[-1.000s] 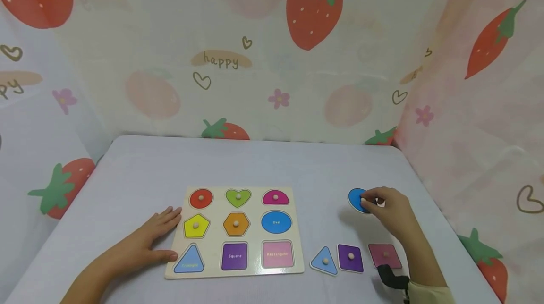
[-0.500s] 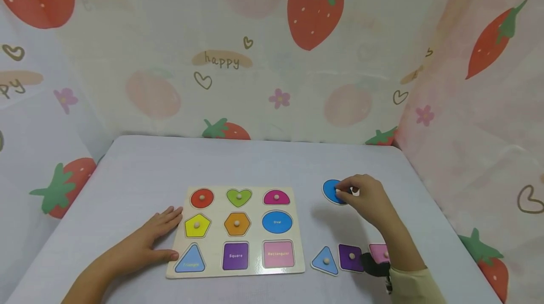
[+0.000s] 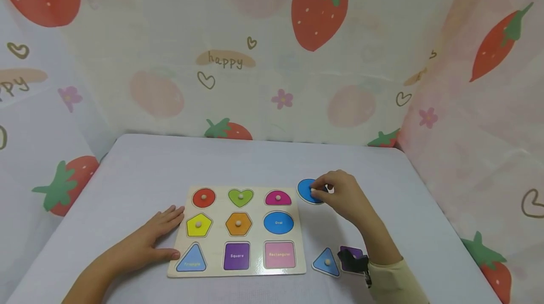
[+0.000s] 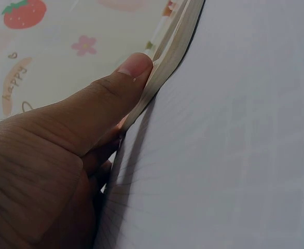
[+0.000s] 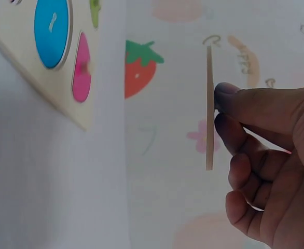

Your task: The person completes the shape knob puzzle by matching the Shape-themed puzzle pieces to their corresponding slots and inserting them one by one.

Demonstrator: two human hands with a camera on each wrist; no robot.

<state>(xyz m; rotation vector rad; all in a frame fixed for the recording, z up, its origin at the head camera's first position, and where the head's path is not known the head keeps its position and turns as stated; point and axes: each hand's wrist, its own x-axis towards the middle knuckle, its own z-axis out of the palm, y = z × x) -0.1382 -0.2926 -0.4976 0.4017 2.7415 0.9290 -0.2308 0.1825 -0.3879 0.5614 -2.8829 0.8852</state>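
Note:
My right hand [image 3: 342,195] pinches the small knob of a blue oval puzzle piece [image 3: 304,190] between thumb and fingertips. The piece is raised off the table by the board's far right corner. Edge-on in the right wrist view, the piece [image 5: 209,150] is a thin wooden strip. The wooden shape puzzle board [image 3: 218,212] has an unfilled blue recess marked Oval [image 3: 278,223]. Along its left edge lies my left hand [image 3: 146,238], fingers extended. The left thumb [image 4: 134,67] touches the board's side in the left wrist view.
A light blue triangle piece [image 3: 326,262] and a purple square piece [image 3: 351,251] lie right of the board, the square partly behind a black wrist strap [image 3: 354,262]. Red, green, magenta, yellow and orange pieces sit in the board. Strawberry-print curtains [image 3: 272,72] surround the white table.
My right hand has carried the oval piece leftward, from the table's right side to beside the board's far right corner. My forearm now hides the pink rectangle piece. The left hand stays put.

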